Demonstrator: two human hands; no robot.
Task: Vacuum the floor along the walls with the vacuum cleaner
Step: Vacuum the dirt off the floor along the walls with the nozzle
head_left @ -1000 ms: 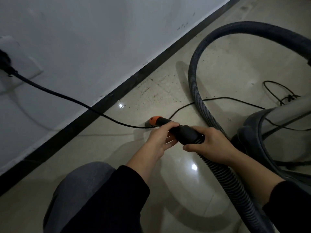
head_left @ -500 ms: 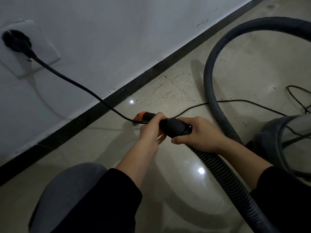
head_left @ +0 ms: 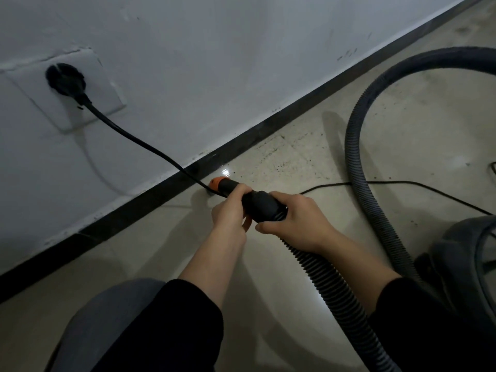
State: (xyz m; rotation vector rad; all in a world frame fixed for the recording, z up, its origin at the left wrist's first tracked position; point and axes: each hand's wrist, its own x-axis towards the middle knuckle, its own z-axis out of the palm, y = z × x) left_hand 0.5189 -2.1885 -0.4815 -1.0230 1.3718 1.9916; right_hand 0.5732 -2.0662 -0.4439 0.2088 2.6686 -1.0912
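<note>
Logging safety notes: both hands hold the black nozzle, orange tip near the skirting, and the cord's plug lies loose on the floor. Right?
Not quite: the plug sits in the wall socket, not on the floor, as the head view shows. The left hand and right hand do hold the nozzle, orange tip near the skirting.

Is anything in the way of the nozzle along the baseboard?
Yes. The power cord drops from the wall plug across the baseboard right at the orange nozzle tip, then trails over the floor.
</note>
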